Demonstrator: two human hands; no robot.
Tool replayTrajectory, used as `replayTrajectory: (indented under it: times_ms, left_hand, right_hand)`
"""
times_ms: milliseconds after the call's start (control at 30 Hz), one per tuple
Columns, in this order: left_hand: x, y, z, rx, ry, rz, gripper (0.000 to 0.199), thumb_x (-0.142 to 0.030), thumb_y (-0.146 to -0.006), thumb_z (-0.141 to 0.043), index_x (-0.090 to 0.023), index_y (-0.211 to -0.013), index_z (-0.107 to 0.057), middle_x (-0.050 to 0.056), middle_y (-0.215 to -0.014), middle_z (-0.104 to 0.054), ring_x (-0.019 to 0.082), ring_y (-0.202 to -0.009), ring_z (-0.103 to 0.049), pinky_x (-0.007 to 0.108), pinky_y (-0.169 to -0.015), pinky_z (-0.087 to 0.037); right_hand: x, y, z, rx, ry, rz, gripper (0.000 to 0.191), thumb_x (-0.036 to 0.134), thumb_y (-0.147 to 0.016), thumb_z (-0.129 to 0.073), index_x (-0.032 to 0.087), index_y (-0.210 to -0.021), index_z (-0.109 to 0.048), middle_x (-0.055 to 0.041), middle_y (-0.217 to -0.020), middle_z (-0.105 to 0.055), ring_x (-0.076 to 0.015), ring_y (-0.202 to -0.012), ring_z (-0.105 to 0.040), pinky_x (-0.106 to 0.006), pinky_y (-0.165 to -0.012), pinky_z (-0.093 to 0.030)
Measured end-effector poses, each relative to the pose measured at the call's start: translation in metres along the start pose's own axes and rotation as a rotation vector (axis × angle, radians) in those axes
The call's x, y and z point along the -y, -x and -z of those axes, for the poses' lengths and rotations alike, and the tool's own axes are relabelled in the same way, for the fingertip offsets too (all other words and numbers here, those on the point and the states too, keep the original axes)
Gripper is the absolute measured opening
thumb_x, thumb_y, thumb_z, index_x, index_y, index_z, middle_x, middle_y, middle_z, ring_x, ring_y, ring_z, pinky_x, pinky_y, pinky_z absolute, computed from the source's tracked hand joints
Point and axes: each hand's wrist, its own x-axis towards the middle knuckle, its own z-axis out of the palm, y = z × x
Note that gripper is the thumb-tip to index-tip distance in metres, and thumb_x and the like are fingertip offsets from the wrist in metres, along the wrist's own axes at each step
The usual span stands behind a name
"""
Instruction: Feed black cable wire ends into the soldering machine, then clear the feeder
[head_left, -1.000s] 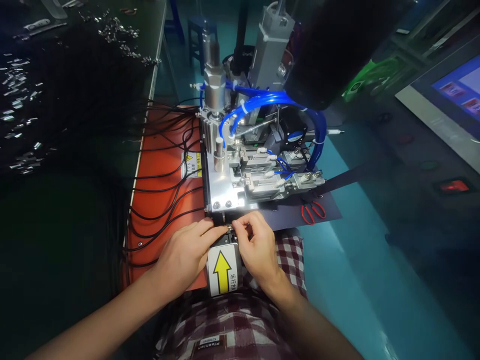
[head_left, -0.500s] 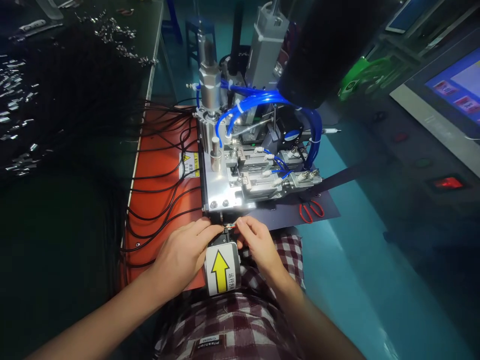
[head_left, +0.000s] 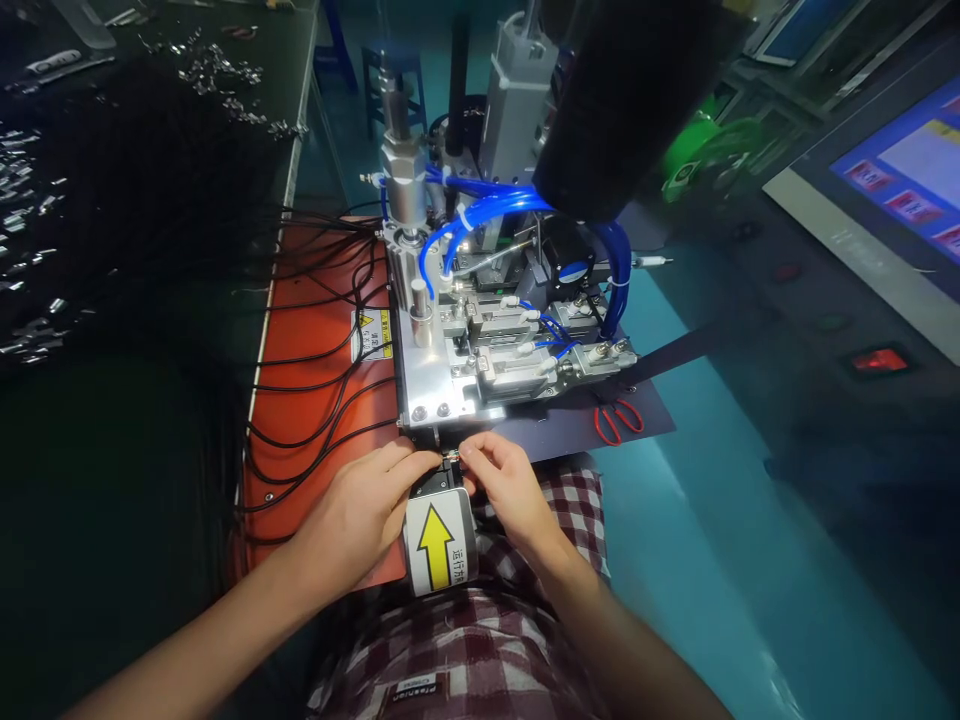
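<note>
The right hand [head_left: 506,485] pinches a small part [head_left: 451,457] just before the machine [head_left: 435,390]; whether the left hand [head_left: 364,505] grips its other end is unclear. Keeping it level and unforced should help.

Blocked at twelve o'clock, just beyond the left hand [head_left: 367,505] and the right hand [head_left: 508,490], by the metal machine [head_left: 429,380]. Overhung toward one o'clock by blue tubes [head_left: 510,202] and a black cylinder [head_left: 611,110]. Criss-crossed at ten by black cables [head_left: 349,372]. Closed at six by the arrow-marked block [head_left: 439,545]. Open between three and four, over teal floor [head_left: 660,550], below red-handled scissors [head_left: 614,420].
</note>
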Motion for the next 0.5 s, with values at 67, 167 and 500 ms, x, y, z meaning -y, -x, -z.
replayTrajectory:
  times_ms: [67,167,500]
  left_hand:
    - [0.0001,0.0001,0.0001,0.003,-0.007,0.006,0.03,-0.007,-0.087,-0.039,-0.016,-0.106,-0.06,0.004,-0.087,-0.062,0.015,-0.078,-0.059,0.025,-0.067,-0.047]
    - [0.0002,-0.0002,0.0005,0.001,-0.006,0.002,0.03,-0.007,-0.087,-0.039,-0.016,-0.106,-0.06,0.005,-0.087,-0.063,0.015,-0.078,-0.059,0.025,-0.067,-0.047]
    - [0.0015,-0.0012,0.0011,0.007,0.011,0.005,0.028,-0.009,-0.088,-0.039,-0.015,-0.105,-0.061,0.004,-0.086,-0.063,0.014,-0.076,-0.058,0.024,-0.066,-0.046]
  right_hand:
    - [0.0004,0.0002,-0.0002,-0.001,0.017,0.004,0.021,0.035,-0.079,-0.059,0.017,-0.071,-0.053,0.0053,-0.054,-0.051,-0.0098,-0.048,-0.047,-0.024,-0.051,-0.035]
    - [0.001,-0.0001,-0.0001,-0.003,0.032,0.006,0.02,0.034,-0.08,-0.059,0.017,-0.072,-0.053,0.0053,-0.055,-0.051,-0.01,-0.048,-0.047,-0.024,-0.051,-0.035]
    - [-0.0008,-0.0012,0.0005,0.003,0.02,0.006,0.02,0.035,-0.079,-0.06,0.017,-0.071,-0.054,0.0049,-0.057,-0.052,-0.0108,-0.049,-0.049,-0.025,-0.052,-0.036]
